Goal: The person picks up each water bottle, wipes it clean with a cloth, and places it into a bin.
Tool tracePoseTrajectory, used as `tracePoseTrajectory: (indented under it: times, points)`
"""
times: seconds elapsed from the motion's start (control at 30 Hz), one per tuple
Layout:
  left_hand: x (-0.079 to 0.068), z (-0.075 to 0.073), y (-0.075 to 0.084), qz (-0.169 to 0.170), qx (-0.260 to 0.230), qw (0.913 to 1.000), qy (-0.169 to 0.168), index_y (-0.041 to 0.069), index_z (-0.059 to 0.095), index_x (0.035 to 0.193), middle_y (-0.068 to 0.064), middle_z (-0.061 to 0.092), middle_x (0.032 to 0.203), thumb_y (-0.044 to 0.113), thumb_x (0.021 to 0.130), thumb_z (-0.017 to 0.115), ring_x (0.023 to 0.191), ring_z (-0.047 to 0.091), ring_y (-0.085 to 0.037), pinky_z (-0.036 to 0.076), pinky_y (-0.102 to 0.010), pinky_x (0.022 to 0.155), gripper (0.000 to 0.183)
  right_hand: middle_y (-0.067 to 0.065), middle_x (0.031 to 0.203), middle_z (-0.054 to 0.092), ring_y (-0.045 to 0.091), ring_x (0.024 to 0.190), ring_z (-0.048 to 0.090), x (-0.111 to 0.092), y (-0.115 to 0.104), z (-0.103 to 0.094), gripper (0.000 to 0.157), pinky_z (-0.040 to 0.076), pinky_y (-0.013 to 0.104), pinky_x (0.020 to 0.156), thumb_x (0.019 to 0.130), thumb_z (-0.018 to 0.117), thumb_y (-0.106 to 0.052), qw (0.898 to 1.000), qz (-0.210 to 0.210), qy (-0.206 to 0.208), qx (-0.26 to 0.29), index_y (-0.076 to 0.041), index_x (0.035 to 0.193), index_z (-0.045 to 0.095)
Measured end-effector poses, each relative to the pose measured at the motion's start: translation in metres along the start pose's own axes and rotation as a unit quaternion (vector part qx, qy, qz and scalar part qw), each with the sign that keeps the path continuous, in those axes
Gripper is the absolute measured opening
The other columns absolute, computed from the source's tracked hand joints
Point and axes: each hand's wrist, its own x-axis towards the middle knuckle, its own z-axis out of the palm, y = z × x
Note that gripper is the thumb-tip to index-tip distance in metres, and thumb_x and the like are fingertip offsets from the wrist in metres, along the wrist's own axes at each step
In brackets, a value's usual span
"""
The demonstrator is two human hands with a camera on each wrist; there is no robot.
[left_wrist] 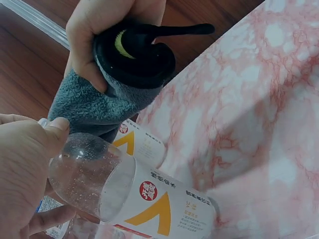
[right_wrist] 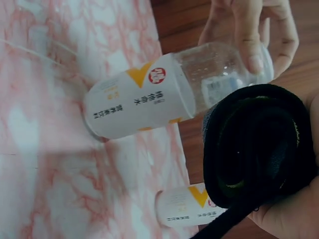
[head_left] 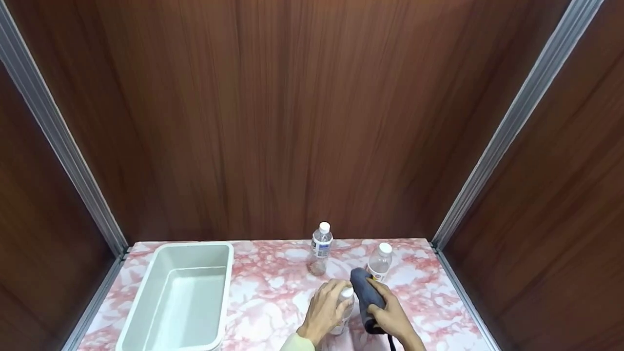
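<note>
My left hand [head_left: 321, 311] holds a clear plastic bottle [right_wrist: 142, 99] by its capped top, fingers and thumb around the neck. The bottle stands on the table and has a white label with a yellow V. Close to its right, my right hand [head_left: 394, 314] grips a rolled grey-blue towel [left_wrist: 94, 107] with black edging and a loose black strap. In the head view the towel's upper end is near the bottle's white cap; whether they touch I cannot tell. Behind the towel stands a second bottle [head_left: 380, 261] with a matching label, partly covered.
A third clear bottle [head_left: 321, 247], with a blue and white label, stands upright near the back edge. To the left sits a deep pale-grey bin [head_left: 228, 282]. Brown wood-grain panels [head_left: 273, 122] enclose the pink-and-white marbled table [head_left: 263, 297] at back and sides.
</note>
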Motion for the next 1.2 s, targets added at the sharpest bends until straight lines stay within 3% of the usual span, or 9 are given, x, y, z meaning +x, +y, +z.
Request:
tracePoseTrajectory:
  times: [0.23, 0.47, 0.8, 1.0, 1.2]
  points:
    - [0.001, -0.001, -0.001, 0.010, -0.022, 0.9997, -0.004, 0.015, 0.068, 0.114, 0.001, 0.071, 0.112, 0.019, 0.084, 0.077, 0.098, 0.067, -0.017, 0.056, -0.033, 0.085, 0.031, 0.018, 0.148, 0.053, 0.025, 0.119, 0.051, 0.000, -0.007, 0.000, 0.076, 0.042, 0.021, 0.090, 0.070, 0.065, 0.008, 1.000, 0.002, -0.013, 0.018, -0.008, 0.143, 0.057]
    - [0.000, -0.001, -0.002, 0.022, -0.020, 0.9995, 0.014, 0.018, 0.071, 0.113, 0.000, 0.062, 0.101, 0.022, 0.086, 0.076, 0.094, 0.061, -0.014, 0.054, -0.029, 0.084, 0.028, 0.017, 0.148, 0.054, 0.024, 0.121, 0.050, -0.001, -0.007, 0.003, 0.076, 0.040, 0.018, 0.091, 0.070, 0.065, 0.010, 0.999, -0.008, -0.022, 0.034, -0.007, 0.143, 0.057]
    - [-0.001, -0.001, -0.001, 0.000, -0.004, 0.9999, 0.012, 0.021, 0.074, 0.110, 0.002, 0.061, 0.094, 0.023, 0.081, 0.080, 0.085, 0.061, -0.012, 0.054, -0.028, 0.076, 0.030, 0.019, 0.148, 0.053, 0.022, 0.112, 0.050, 0.000, 0.001, 0.006, 0.075, 0.041, 0.019, 0.089, 0.071, 0.064, 0.009, 0.998, -0.013, -0.043, 0.048, -0.006, 0.144, 0.056]
    - [0.000, -0.002, -0.001, -0.006, -0.001, 1.0000, 0.008, 0.021, 0.074, 0.111, 0.003, 0.060, 0.091, 0.025, 0.081, 0.080, 0.081, 0.059, -0.010, 0.053, -0.026, 0.072, 0.031, 0.018, 0.146, 0.055, 0.022, 0.117, 0.050, 0.001, 0.006, 0.009, 0.076, 0.039, 0.020, 0.094, 0.069, 0.064, 0.007, 0.999, -0.009, -0.041, 0.035, -0.008, 0.143, 0.057]
    - [-0.001, -0.002, -0.001, -0.008, -0.004, 0.9999, 0.009, 0.022, 0.073, 0.112, 0.003, 0.060, 0.093, 0.026, 0.082, 0.080, 0.083, 0.060, -0.011, 0.054, -0.027, 0.074, 0.031, 0.022, 0.147, 0.053, 0.021, 0.108, 0.052, 0.001, 0.012, 0.013, 0.077, 0.041, 0.020, 0.087, 0.071, 0.063, 0.006, 0.998, -0.001, -0.046, 0.033, -0.007, 0.146, 0.053]
